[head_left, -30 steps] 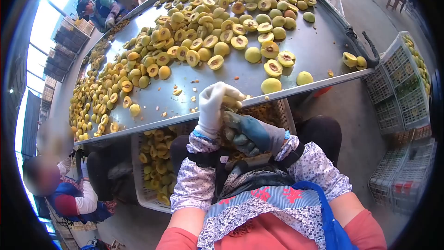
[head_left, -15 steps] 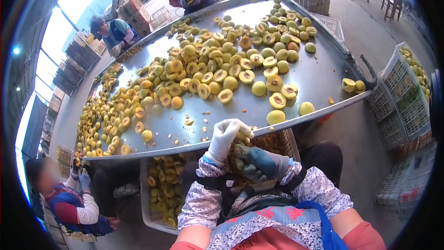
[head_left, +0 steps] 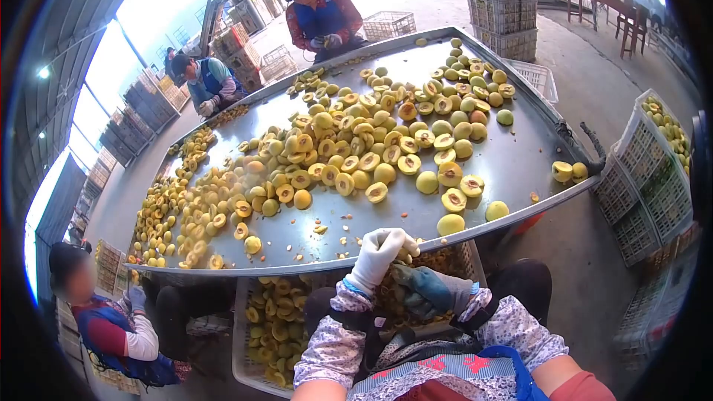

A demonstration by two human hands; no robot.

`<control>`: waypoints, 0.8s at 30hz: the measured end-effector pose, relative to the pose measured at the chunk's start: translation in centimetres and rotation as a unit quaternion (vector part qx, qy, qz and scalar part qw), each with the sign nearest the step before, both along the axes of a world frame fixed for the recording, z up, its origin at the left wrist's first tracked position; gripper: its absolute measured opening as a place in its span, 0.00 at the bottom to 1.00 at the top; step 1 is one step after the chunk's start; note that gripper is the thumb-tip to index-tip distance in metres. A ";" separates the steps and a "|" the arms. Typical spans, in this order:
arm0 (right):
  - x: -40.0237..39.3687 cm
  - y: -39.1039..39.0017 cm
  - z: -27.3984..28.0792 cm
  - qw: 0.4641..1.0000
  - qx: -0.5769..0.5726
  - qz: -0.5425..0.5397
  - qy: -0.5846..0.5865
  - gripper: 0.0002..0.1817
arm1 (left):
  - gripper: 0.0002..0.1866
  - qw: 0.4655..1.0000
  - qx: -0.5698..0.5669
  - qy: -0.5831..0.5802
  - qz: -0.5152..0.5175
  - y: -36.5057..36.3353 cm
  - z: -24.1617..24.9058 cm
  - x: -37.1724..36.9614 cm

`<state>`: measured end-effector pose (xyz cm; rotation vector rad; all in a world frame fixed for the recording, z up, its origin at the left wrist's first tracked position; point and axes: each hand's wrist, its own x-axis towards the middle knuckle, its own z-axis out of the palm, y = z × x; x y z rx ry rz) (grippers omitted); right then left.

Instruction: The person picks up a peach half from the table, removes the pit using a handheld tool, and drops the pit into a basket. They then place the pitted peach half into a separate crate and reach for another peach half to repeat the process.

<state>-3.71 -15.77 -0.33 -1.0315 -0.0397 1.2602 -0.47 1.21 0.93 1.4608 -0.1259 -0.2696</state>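
Observation:
My left hand (head_left: pixel 380 258), in a white glove, is closed just in front of the table's near edge. A bit of yellow-green apricot (head_left: pixel 405 255) shows between its fingertips. Close beside it, slightly lower, my right hand (head_left: pixel 431 289) in a blue-grey glove is curled closed; whatever it grips is hidden by the fingers. Beneath both hands stands a crate (head_left: pixel 469 260) with apricot pieces and pits in it. Across the metal table (head_left: pixel 356 241) lies a wide heap of yellow-green apricots (head_left: pixel 319 152), many halved with brown hollows, some whole.
A crate of apricot halves (head_left: pixel 275 327) sits at my left under the table. Stacked crates (head_left: pixel 646 178) stand at the right. Three co-workers sit or stand round the table: one person (head_left: pixel 323 15) at the far side, another (head_left: pixel 204 82) farther left, and one (head_left: pixel 111 319) near left.
The view has tilted up slightly, so the table and people appear lower and to the right. Both hands stay close together, closed, at the table's near edge.

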 end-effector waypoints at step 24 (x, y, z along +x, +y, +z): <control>-1.3 0.1 0.4 0.999 0.016 -0.035 -0.008 0.30 | 0.21 0.982 -0.078 0.002 0.170 -2.9 -0.4 -1.4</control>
